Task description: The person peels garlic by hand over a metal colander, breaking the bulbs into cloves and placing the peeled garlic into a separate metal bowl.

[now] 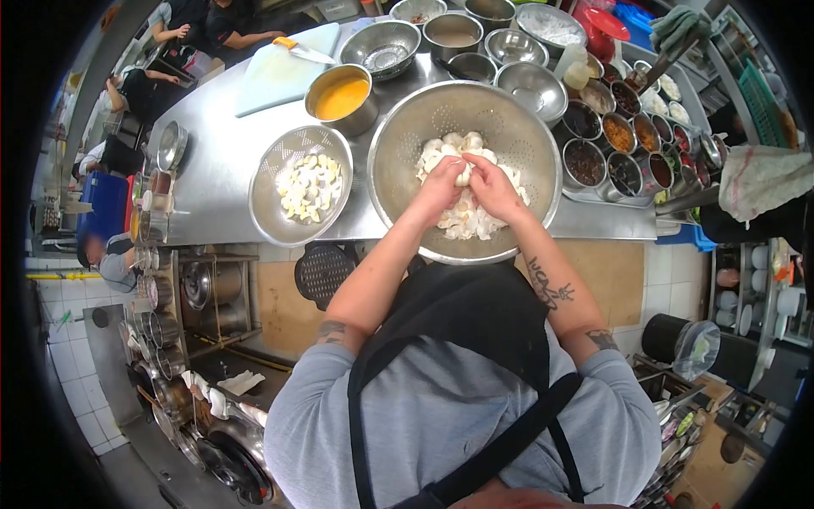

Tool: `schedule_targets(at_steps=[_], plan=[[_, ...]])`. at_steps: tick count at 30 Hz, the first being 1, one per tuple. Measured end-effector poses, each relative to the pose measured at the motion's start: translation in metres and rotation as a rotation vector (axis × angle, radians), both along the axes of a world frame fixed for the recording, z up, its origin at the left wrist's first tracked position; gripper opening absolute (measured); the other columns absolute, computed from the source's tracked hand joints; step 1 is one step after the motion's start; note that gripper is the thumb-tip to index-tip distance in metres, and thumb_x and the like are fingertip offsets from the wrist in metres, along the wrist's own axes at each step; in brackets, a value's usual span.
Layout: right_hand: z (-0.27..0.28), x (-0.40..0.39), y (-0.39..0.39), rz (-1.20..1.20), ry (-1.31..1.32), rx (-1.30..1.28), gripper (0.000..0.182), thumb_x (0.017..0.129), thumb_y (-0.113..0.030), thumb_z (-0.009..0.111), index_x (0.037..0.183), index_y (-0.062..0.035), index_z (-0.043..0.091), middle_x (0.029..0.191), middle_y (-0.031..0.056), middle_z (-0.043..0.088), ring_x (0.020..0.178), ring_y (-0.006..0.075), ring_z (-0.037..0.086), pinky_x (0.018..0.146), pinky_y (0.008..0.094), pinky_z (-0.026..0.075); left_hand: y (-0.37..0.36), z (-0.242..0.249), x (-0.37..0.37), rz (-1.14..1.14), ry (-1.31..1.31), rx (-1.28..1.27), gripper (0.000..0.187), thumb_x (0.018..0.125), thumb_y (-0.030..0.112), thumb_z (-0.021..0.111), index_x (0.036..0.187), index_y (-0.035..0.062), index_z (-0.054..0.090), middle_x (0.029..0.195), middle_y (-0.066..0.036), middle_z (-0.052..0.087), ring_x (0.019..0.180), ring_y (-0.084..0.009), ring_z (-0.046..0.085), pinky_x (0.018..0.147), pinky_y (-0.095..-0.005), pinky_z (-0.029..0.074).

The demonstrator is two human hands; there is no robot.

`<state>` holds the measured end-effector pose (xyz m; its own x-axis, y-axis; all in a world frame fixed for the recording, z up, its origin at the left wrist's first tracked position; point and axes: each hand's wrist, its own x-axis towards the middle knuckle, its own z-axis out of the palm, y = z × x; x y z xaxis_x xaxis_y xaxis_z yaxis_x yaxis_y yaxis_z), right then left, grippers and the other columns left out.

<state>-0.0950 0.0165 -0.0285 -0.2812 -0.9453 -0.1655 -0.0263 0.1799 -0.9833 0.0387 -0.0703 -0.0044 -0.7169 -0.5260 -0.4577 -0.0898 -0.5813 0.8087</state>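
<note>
Both my hands meet over a large metal colander (pixel 392 170) at the table's front edge. Between the fingers of my left hand (pixel 440 186) and my right hand (pixel 494 188) is a white garlic bulb (pixel 463 176), gripped by both and partly hidden by the fingers. Whole garlic bulbs (pixel 454 142) lie in the colander beyond my hands. Nearer me, loose garlic skins (pixel 471 222) cover the bottom. To the left, a smaller perforated bowl (pixel 270 174) holds peeled garlic cloves (pixel 310 188).
A pot of orange liquid (pixel 342 99) stands behind the smaller bowl. An orange-handled knife (pixel 303 50) rests on a pale cutting board (pixel 284 72). Metal bowls (pixel 531 89) line the back, and several ingredient containers (pixel 585 161) crowd the right. Other people (pixel 233 25) are at far left.
</note>
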Motion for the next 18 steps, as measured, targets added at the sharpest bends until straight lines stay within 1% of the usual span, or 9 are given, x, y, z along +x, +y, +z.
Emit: schedule_targets(at_steps=[3, 6, 7, 10, 11, 13, 15, 16, 18], plan=[[-0.003, 0.0, -0.003, -0.076, 0.02, -0.009, 0.039, 0.097, -0.007, 0.043, 0.134, 0.0002, 0.053, 0.078, 0.0028, 0.059, 0.058, 0.0085, 0.054, 0.052, 0.0247, 0.046, 0.003, 0.005, -0.002, 0.026, 0.083, 0.164, 0.017, 0.1, 0.028, 0.047, 0.11, 0.0151, 0.052, 0.065, 0.004, 0.044, 0.05, -0.0059, 0.032, 0.045, -0.023, 0.024], [-0.006, -0.001, -0.007, -0.215, -0.155, -0.049, 0.035, 0.097, -0.007, 0.042, 0.127, -0.0001, 0.058, 0.077, 0.0026, 0.058, 0.057, 0.0079, 0.052, 0.049, 0.025, 0.044, 0.003, 0.007, -0.003, 0.045, 0.142, 0.27, 0.021, 0.1, 0.029, 0.045, 0.11, 0.0118, 0.052, 0.067, 0.001, 0.05, 0.049, -0.0063, 0.037, 0.043, -0.0225, 0.028], [-0.004, -0.002, -0.006, -0.203, -0.199, -0.049, 0.033, 0.097, -0.007, 0.042, 0.125, -0.0002, 0.058, 0.076, 0.0024, 0.058, 0.057, 0.0078, 0.052, 0.048, 0.0247, 0.043, 0.001, 0.005, -0.003, 0.047, 0.153, 0.287, 0.022, 0.1, 0.029, 0.045, 0.11, 0.0106, 0.052, 0.067, 0.0, 0.052, 0.049, -0.0064, 0.038, 0.043, -0.0223, 0.029], [0.001, -0.004, -0.004, -0.162, -0.326, -0.04, 0.029, 0.098, -0.009, 0.043, 0.12, -0.0008, 0.06, 0.076, 0.0016, 0.057, 0.058, 0.0072, 0.05, 0.047, 0.0238, 0.041, -0.013, -0.014, 0.007, -0.166, 0.281, 0.348, 0.024, 0.101, 0.029, 0.043, 0.108, 0.0081, 0.053, 0.068, -0.003, 0.057, 0.048, -0.0069, 0.042, 0.042, -0.0219, 0.032], [0.001, -0.004, -0.004, -0.148, -0.365, -0.034, 0.028, 0.099, -0.012, 0.044, 0.119, -0.0012, 0.06, 0.075, 0.0012, 0.057, 0.057, 0.0069, 0.049, 0.047, 0.0235, 0.04, -0.014, -0.021, 0.007, -0.156, 0.25, 0.328, 0.025, 0.101, 0.03, 0.043, 0.108, 0.0086, 0.054, 0.067, -0.002, 0.055, 0.047, -0.0068, 0.04, 0.042, -0.0219, 0.031], [0.007, -0.002, -0.004, -0.141, -0.401, -0.013, 0.026, 0.101, -0.017, 0.046, 0.117, -0.0023, 0.06, 0.074, 0.0007, 0.057, 0.056, 0.0063, 0.048, 0.046, 0.0229, 0.039, -0.011, -0.011, 0.005, -0.138, 0.187, 0.29, 0.026, 0.101, 0.031, 0.042, 0.109, 0.0097, 0.055, 0.064, 0.0, 0.052, 0.046, -0.0066, 0.036, 0.041, -0.022, 0.028], [0.014, 0.0, -0.002, -0.154, -0.394, 0.016, 0.026, 0.103, -0.023, 0.048, 0.116, -0.004, 0.06, 0.073, 0.0005, 0.056, 0.055, 0.0059, 0.049, 0.046, 0.0224, 0.039, 0.001, 0.004, 0.003, -0.048, 0.059, 0.142, 0.027, 0.101, 0.032, 0.042, 0.111, 0.0114, 0.057, 0.062, 0.002, 0.048, 0.046, -0.0063, 0.034, 0.041, -0.0221, 0.025], [0.013, 0.001, -0.002, -0.12, -0.343, 0.01, 0.026, 0.103, -0.025, 0.049, 0.114, -0.0047, 0.06, 0.072, 0.0001, 0.056, 0.055, 0.0056, 0.048, 0.046, 0.022, 0.038, 0.004, 0.01, 0.002, -0.002, -0.005, 0.068, 0.028, 0.102, 0.033, 0.041, 0.111, 0.0123, 0.058, 0.061, 0.002, 0.047, 0.045, -0.0061, 0.032, 0.041, -0.0221, 0.024], [0.012, 0.005, -0.003, -0.053, -0.242, -0.001, 0.027, 0.103, -0.03, 0.05, 0.11, -0.0063, 0.061, 0.07, -0.0007, 0.055, 0.055, 0.0049, 0.048, 0.045, 0.0214, 0.037, 0.004, 0.006, 0.002, -0.001, -0.007, 0.049, 0.029, 0.102, 0.034, 0.041, 0.114, 0.014, 0.058, 0.061, 0.003, 0.045, 0.046, -0.0058, 0.03, 0.041, -0.0225, 0.022]])
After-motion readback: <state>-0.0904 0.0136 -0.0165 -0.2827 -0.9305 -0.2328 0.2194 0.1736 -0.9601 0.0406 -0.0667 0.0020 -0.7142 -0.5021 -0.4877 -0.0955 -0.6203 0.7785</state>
